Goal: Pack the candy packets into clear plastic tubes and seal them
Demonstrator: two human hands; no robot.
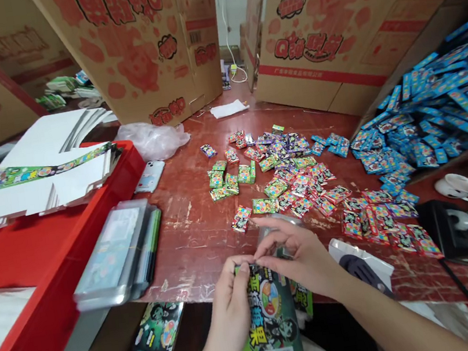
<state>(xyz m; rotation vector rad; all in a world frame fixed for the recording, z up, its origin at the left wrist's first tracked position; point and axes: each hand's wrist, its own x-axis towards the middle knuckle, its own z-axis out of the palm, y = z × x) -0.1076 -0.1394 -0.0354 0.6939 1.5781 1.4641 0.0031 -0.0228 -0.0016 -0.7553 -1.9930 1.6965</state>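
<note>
One printed packet (271, 305), green and black, stood below two bare hands, its top edge at the fingertips and its body overlapping the near edge of the table (188, 223). The left hand (233, 296) held that edge in a narrow pinch; the fingers of the right hand (293, 251) met the same edge, nearly closed, though whether they gripped it could not be told. A second green printed piece (303, 299) showed partly below the right hand.

Just beyond the fingers lay one red sachet (241, 219); farther out were roughly six green sachets (244, 173) and, apart from the rest, one purple sachet (208, 150). Dozens of mixed sachets (301, 183), too overlapped to count, spread ahead and to the right, crowding that side.

Open room remained left of the fingers, where bare wood reached to one stack of clear sleeves (111, 255), one phone (150, 176) and one red tray (90, 214). Two cartons, a center carton (145, 54) and a right carton (317, 28), walled the far edge, with a narrow gap between. Far right of the fingers sat one white mug (458, 187), near an uncounted heap of blue sachets (431, 111).
</note>
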